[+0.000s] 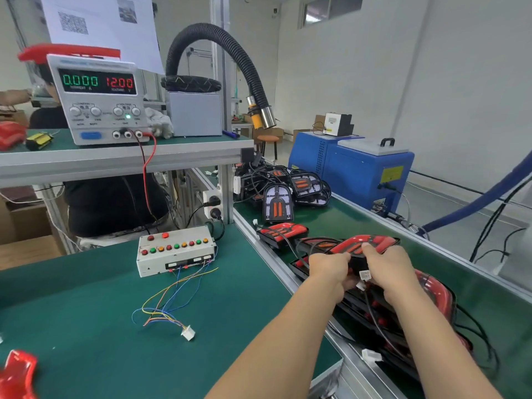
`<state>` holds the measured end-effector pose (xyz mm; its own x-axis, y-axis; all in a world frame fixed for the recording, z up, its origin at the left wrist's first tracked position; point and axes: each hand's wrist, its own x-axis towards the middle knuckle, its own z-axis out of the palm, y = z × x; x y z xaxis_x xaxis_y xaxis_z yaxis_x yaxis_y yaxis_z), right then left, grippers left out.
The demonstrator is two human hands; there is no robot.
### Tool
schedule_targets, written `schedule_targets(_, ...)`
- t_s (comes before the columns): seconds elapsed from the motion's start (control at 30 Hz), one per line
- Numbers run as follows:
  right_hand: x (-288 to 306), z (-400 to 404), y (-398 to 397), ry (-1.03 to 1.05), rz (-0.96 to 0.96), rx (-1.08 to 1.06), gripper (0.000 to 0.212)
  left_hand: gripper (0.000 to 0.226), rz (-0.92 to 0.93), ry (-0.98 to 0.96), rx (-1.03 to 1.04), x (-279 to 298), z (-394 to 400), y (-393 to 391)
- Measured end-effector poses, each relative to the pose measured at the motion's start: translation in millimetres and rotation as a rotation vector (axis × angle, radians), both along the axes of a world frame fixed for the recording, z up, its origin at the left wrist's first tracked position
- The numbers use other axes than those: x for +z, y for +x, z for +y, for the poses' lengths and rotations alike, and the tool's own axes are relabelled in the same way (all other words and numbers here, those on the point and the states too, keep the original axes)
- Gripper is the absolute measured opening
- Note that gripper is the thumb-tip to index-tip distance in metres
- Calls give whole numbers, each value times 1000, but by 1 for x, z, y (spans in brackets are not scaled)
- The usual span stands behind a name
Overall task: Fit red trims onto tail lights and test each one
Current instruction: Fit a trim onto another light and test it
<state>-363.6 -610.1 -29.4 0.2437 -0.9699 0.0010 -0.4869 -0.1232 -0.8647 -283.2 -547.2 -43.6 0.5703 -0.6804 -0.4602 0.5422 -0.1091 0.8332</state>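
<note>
We hold one trimmed tail light (pixel 364 244) above the conveyor (pixel 475 286), left hand (pixel 329 269) and right hand (pixel 388 263) each keeping a closed grip on it. Several trimmed lights lie beneath; untrimmed ones (pixel 288 194) wait behind, so we judge ourselves roughly midway.

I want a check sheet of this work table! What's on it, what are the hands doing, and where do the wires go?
Surface: green mat beside a green belt.
Job's things: tail light held over the belt; more lights piled behind; red trim at the mat's near left.
Clutter: button box, power supply reading 0.000 and 12.00.
Grippers: left hand and right hand both grip the tail light.
Cables: coloured wires end in a loose white plug.
Surroundings: black hose, blue machine.
</note>
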Motion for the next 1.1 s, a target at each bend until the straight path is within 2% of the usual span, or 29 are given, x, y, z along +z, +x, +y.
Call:
schedule_targets(0.1, 4, 4, -3, -109, 221, 66, 50, 33, 43, -23, 68, -4, -5, -1)
schedule_targets(0.17, 7, 7, -4, -192, 311, 98, 48, 36, 20, -19, 96, -7, -7, 0)
schedule_targets(0.33, 10, 16, -11, -311, 425, 137, 37, 37, 0, -7, 103, -13, -11, 1)
schedule_targets(0.43, 13, 19, -14, -406, 438, 78, 34, 37, -59, -11, 115, -19, -13, 3)
schedule_targets(0.63, 17, 20, -20, -560, 305, 43, 31, 36, -161, 0, 39, -24, -8, 2)
schedule_targets(0.8, 9, 25, -15, -561, 279, 99, 30, 31, -236, -10, 35, -25, -2, 6)
schedule_targets(0.9, 7, 41, -5, -622, 161, 83, 27, 30, -317, -21, 95, -27, 19, 12)
schedule_targets(0.97, 3, 65, 8, -682, 32, 82, 26, 19, -372, -58, 145, -33, 45, 21)
schedule_targets(1.03, -7, 95, 27, -721, -87, 145, 24, 11, -401, -119, 208, -40, 83, 35)
schedule_targets(1.1, -25, 128, 50, -664, -166, 271, 23, 7, -428, -133, 292, -47, 127, 55)
